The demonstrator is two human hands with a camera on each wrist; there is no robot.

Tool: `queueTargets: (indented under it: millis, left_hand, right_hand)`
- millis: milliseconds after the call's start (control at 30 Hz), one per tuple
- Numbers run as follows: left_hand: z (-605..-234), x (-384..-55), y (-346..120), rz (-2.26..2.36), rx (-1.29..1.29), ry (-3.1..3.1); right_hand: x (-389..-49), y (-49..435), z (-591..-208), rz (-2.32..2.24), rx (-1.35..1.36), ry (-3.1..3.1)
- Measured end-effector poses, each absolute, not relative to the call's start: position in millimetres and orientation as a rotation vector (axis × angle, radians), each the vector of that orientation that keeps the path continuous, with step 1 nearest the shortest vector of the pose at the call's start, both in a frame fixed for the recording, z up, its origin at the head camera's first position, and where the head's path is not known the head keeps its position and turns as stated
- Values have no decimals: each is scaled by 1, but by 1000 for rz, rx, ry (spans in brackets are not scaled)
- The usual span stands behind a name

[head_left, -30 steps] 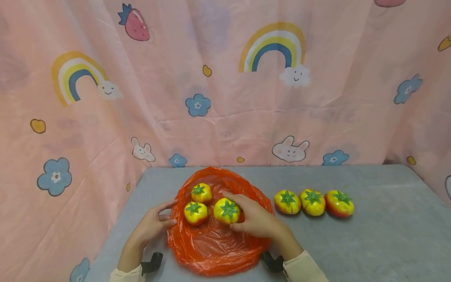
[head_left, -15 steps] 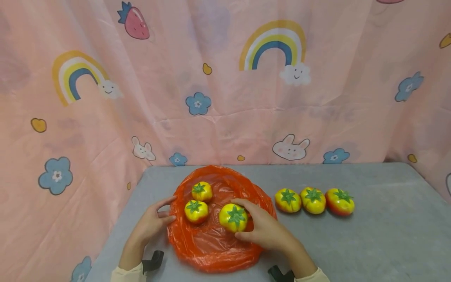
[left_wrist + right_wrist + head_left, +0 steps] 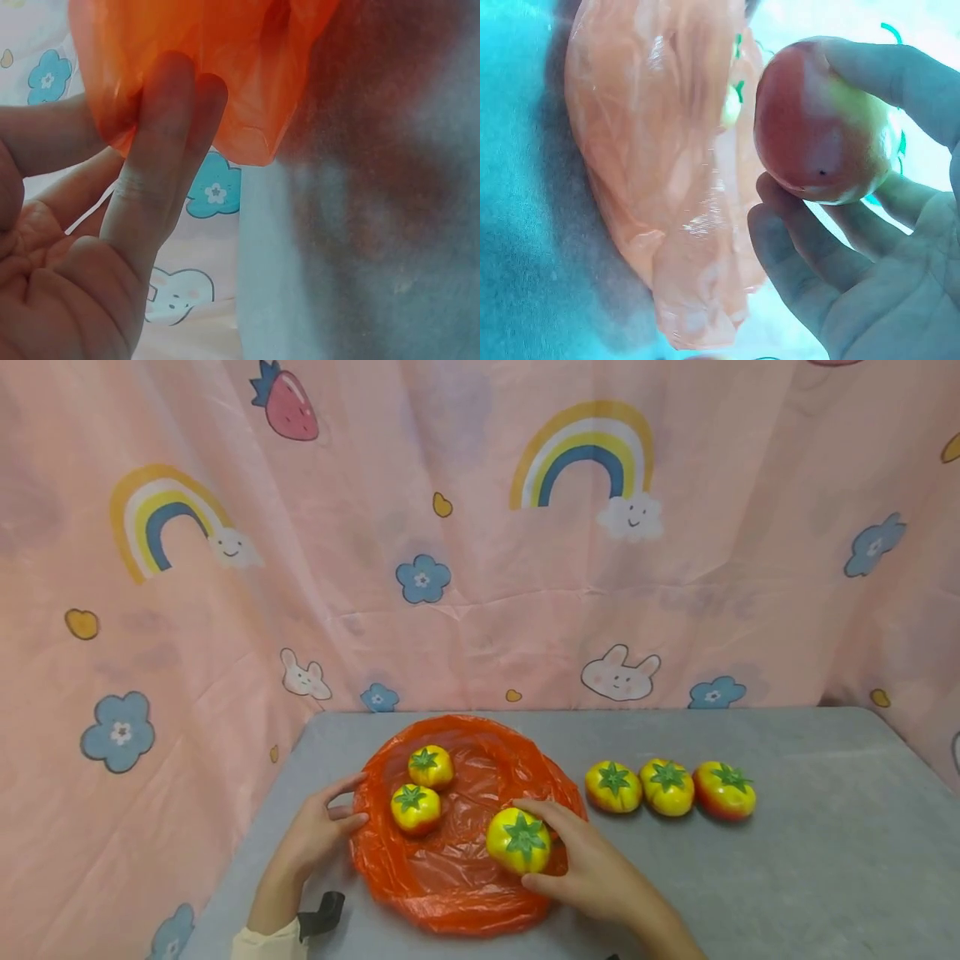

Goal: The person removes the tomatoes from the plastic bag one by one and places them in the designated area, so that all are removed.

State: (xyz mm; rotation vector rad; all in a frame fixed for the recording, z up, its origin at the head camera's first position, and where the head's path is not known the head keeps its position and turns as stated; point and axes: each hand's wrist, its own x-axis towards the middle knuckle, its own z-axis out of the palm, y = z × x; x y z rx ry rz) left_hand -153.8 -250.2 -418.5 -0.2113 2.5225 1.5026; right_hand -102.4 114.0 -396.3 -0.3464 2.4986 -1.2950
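Tomato (image 3: pixel 514 843): yellow on top, with a green leaf star (image 3: pixel 524 836), held over the near right part of a red plastic bag (image 3: pixel 450 914); its red underside, marked by one small dark spot, is shown in the right wrist view.
Right hand (image 3: pixel 588 864): fingers curved, the tomato pinched between them and the thumb.
Left hand (image 3: pixel 311 833): placed at the left edge of the bag, which is touched by the fingertips; thumb and fingers are spread in the head view, and whether the plastic is pinched between them cannot be told.
Bag: laid on the grey worktop (image 3: pixel 810 868), opened upward, its thin rim crumpled into a rough ring.
Tomatoes in the bag: two, a rear one (image 3: pixel 431 768) and a front one (image 3: pixel 415 811), set close together in the left half.
Tomatoes beside the bag: three in a row on the worktop to its right, an inner one (image 3: pixel 613 787), a middle one (image 3: pixel 667 787) and an outer one (image 3: pixel 724 791).
Left wrist: a cream sleeve (image 3: pixel 268 943) is worn, and a black part (image 3: pixel 322 916) is seen beside it.
Backdrop: a pink curtain (image 3: pixel 510 560) is hung behind the worktop, printed with rainbows (image 3: pixel 585 412), flowers (image 3: pixel 117 732) and rabbits (image 3: pixel 621 674).
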Motion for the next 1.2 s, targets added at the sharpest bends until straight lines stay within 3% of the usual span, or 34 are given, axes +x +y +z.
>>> queueTargets:
  millis: [667, 1200]
  left_hand:
    - [-415, -146, -246, 1491, -212, 2470]
    - [-424, -152, -247, 1426, -167, 2463]
  right_hand:
    - [-83, 115, -393, -1266, -275, 2294]
    - [-89, 148, -393, -1228, -265, 2454]
